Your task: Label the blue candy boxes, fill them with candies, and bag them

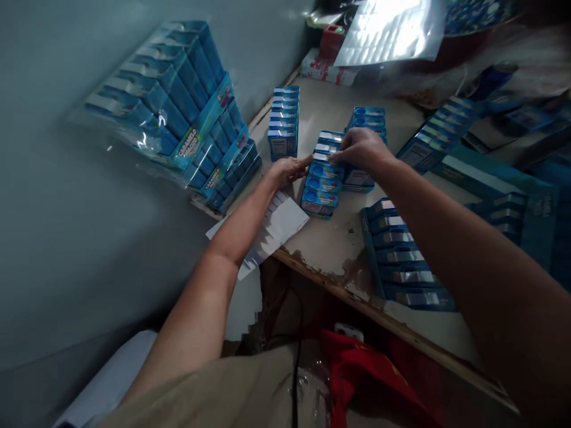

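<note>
A row of small blue candy boxes (pixel 322 184) marked "Caramelo" stands on the worktable in front of me. My left hand (pixel 288 170) is at the left side of this row, fingers stretched out toward it, with a fingertip at or very near the boxes. From the right, my right hand (pixel 362 148) reaches over with bent fingers, gripping a box near the middle of the row by its top edge. Part of a second row of boxes (pixel 359 177) is hidden behind my right hand. Another row (pixel 284 122) stands apart at the back left.
Plastic-wrapped packs of blue boxes (pixel 178 101) are stacked against the wall at left. White sheets (pixel 285 223) lie at the table's worn front edge (pixel 330 285). A blue tray of boxes (pixel 408 255) sits under my right forearm. Shiny plastic sheet (pixel 392 30) lies at the back.
</note>
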The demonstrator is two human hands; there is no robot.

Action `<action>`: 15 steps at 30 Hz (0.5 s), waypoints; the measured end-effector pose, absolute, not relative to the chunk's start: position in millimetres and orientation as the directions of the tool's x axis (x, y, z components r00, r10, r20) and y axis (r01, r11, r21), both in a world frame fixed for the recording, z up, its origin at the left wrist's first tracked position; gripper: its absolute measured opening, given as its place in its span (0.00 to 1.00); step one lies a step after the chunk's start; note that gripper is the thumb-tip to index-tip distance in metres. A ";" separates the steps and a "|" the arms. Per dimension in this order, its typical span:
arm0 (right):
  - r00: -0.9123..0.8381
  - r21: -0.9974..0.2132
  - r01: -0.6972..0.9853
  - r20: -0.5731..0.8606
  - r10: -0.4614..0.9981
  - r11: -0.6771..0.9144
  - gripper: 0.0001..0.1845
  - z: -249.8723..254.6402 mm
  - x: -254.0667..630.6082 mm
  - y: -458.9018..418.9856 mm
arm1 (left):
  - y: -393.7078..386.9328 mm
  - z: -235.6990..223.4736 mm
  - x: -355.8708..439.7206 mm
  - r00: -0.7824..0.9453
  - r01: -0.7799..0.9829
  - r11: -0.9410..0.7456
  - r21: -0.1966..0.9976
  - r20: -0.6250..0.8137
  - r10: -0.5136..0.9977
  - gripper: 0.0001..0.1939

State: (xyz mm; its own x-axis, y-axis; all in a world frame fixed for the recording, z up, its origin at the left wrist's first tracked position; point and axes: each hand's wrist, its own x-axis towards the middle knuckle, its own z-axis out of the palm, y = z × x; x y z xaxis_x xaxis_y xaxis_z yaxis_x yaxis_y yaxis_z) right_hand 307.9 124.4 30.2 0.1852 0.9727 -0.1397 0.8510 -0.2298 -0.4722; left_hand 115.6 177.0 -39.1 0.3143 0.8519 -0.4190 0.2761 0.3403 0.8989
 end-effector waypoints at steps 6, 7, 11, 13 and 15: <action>0.123 -0.456 0.863 -0.225 0.966 -0.216 0.12 48.0 311.5 123.8 | 162.4 -3.3 73.8 0.211 0.459 0.060 0.886 -0.174 0.962 0.17; 0.133 -0.437 0.875 -0.197 0.971 -0.208 0.12 51.8 309.6 116.4 | 148.8 5.3 53.1 0.202 0.495 -0.013 0.869 -0.101 0.974 0.14; 0.044 -0.417 0.908 0.020 0.999 -0.032 0.08 61.1 282.0 65.6 | 47.6 6.1 -39.7 -0.019 0.619 -0.178 0.765 0.242 0.970 0.13; -0.125 -0.383 0.916 0.013 0.992 0.120 0.08 60.0 254.0 37.7 | -11.7 -18.8 -73.6 -0.294 0.631 -0.050 0.775 0.298 0.908 0.20; -0.252 -0.305 0.928 -0.091 0.963 0.214 0.10 53.8 221.3 16.4 | -58.4 -53.3 -91.1 -0.517 0.510 0.143 0.848 0.169 0.839 0.31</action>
State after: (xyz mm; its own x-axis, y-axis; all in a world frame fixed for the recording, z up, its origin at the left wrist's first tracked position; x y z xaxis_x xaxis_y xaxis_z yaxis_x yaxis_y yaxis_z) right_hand 221.3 16.4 53.8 -0.2520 0.9635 -0.0909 0.9282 0.2140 -0.3045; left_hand -91.1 -58.4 -53.3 -0.5172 0.8390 0.1690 0.5095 0.1432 0.8485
